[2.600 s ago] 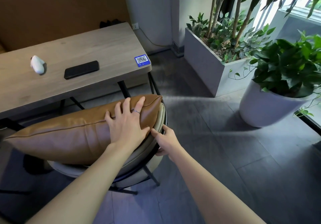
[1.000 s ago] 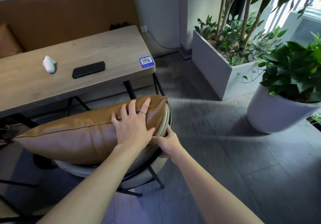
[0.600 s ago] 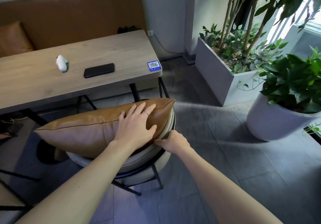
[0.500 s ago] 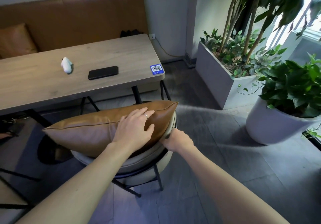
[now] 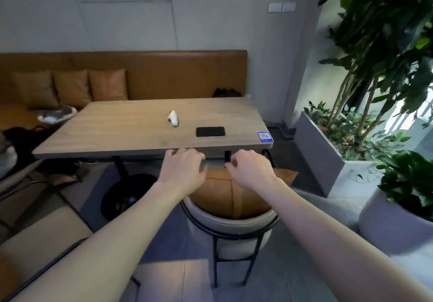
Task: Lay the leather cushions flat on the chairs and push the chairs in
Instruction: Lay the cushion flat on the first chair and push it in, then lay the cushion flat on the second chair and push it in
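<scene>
Tan cushion (image 5: pixel 234 194) beneath outstretched left hand (image 5: pixel 185 168), right hand (image 5: pixel 249 169).

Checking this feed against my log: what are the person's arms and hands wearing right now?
Both forearms are bare, with no sleeves, watch or gloves showing anywhere in the view. The left hand wears a thin, pale metallic ring on one finger. The right hand shows no jewellery that I can make out.

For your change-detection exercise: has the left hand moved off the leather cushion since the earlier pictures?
Yes. The left hand has lifted off the cushion toward the table edge.
</scene>
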`<state>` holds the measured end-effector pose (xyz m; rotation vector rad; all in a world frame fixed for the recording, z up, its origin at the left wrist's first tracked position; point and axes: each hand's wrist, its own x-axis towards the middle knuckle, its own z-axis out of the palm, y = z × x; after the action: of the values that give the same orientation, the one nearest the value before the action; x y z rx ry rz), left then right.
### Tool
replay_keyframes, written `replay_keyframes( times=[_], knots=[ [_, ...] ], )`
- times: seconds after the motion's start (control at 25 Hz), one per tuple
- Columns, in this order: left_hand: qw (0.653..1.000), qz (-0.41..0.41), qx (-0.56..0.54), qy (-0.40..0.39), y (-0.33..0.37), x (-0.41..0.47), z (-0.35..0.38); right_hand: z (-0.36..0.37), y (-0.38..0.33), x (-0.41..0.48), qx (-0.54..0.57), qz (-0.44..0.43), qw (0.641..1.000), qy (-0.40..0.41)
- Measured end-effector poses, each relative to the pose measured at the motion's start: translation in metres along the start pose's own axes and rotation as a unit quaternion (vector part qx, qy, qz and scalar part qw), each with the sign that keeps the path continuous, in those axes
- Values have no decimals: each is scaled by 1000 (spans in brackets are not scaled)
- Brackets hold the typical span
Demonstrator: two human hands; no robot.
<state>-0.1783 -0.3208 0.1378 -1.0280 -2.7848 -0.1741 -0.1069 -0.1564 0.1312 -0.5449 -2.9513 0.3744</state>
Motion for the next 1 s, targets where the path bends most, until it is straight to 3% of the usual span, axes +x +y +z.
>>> replay_keyframes(
  times=[0.2, 0.36, 0.68, 1.0],
  knots=[
    [993, -57, 47, 94, -98, -70, -103, -45, -153, -20, -17, -149, 981, 121],
    [978, -114, 84, 154, -184, -135, -180, -71, -277, -40, -17, -261, 939, 221],
    [939, -255, 110, 203, -337, -269, -278, -87, -459, -82, 45, -360, 894, 262],
    [914, -334, 138, 186, -417, -325, -280, -54, -552, -84, 105, -382, 890, 225]
  ],
)
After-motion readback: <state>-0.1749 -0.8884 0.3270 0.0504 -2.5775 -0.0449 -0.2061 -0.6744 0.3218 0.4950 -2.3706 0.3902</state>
